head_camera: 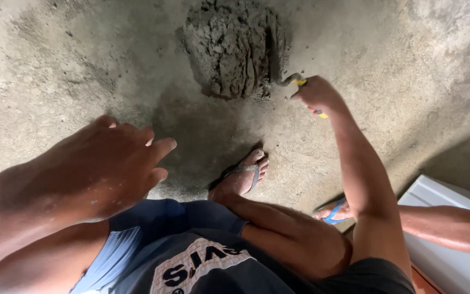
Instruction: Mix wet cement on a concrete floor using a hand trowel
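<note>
Grey mortar (234, 49) heap on floor (55, 65); right hand (315, 95) clenches trowel (295, 83) at its edge. Left hand (116, 158) spread, empty. Risk: blade skids (sandalled foot (243, 177) close), mortar scatters.

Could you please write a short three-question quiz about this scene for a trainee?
1. Which hand grips the yellow-handled trowel?
2. True or false: the left hand rests on the grey mortar pile.
3. The trowel's blade is: A) stuck into the pile's side, B) flat on the floor, C) on the white box.

Key: 1. The right hand. 2. False; it hovers open, apart from the pile. 3. A.
</note>
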